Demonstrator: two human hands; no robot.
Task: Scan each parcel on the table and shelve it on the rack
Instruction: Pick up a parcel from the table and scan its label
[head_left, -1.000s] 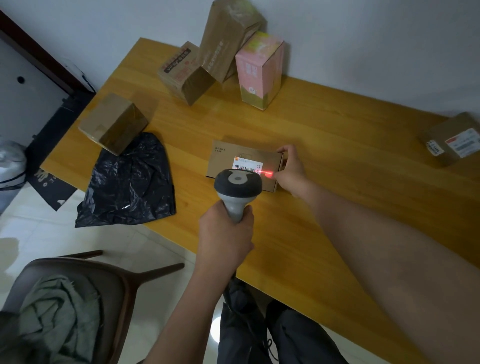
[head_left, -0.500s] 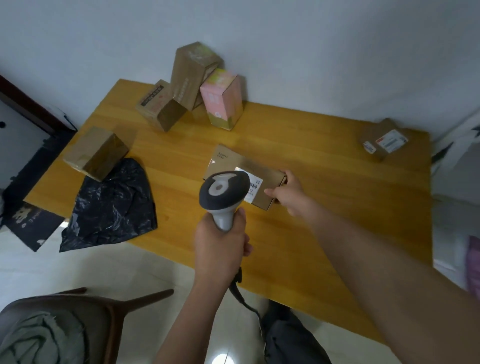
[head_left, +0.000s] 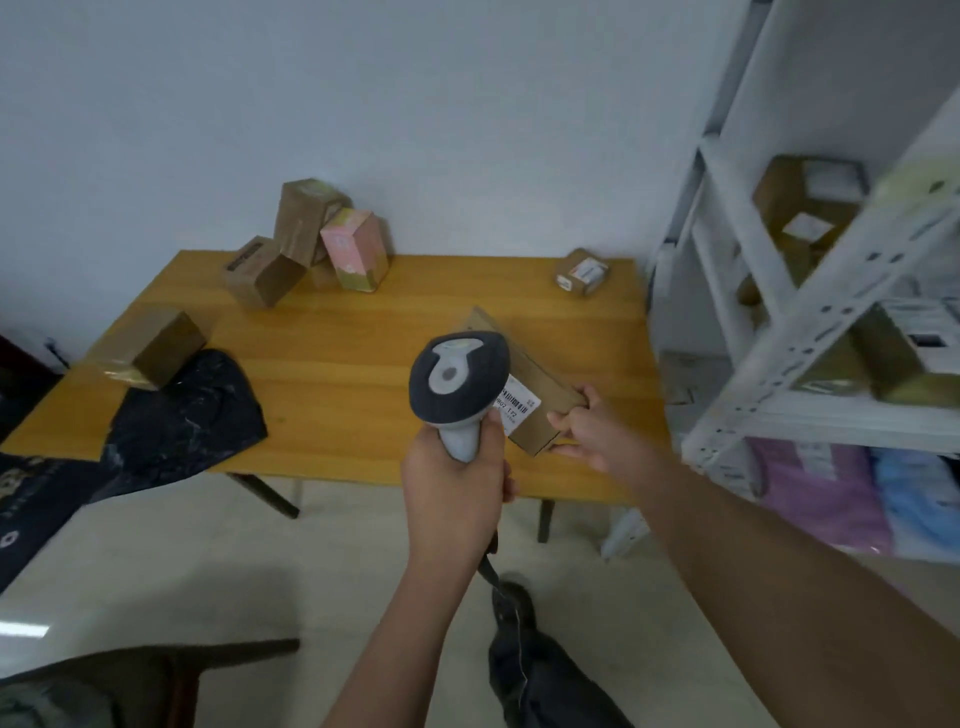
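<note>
My left hand (head_left: 454, 483) grips the handle of a grey and black barcode scanner (head_left: 457, 382), held upright in front of me. My right hand (head_left: 592, 426) pinches the near corner of a flat brown parcel (head_left: 540, 384) with a white barcode label, lifted and tilted above the wooden table (head_left: 395, 332). The scanner head hides part of that parcel. On the right stands a white metal rack (head_left: 810, 312) with several brown boxes on its shelves.
Still on the table are a pink box (head_left: 356, 249), brown boxes at the back left (head_left: 265, 270), a brown box at the left edge (head_left: 150, 345), a black plastic bag (head_left: 182, 415) and a small labelled box (head_left: 582, 271). A chair back (head_left: 156, 675) shows at the bottom left.
The scanner's red line on the label is gone. My right hand has lifted the flat parcel off the table and carried it rightwards, and my view has swung right so the rack has come into sight.
</note>
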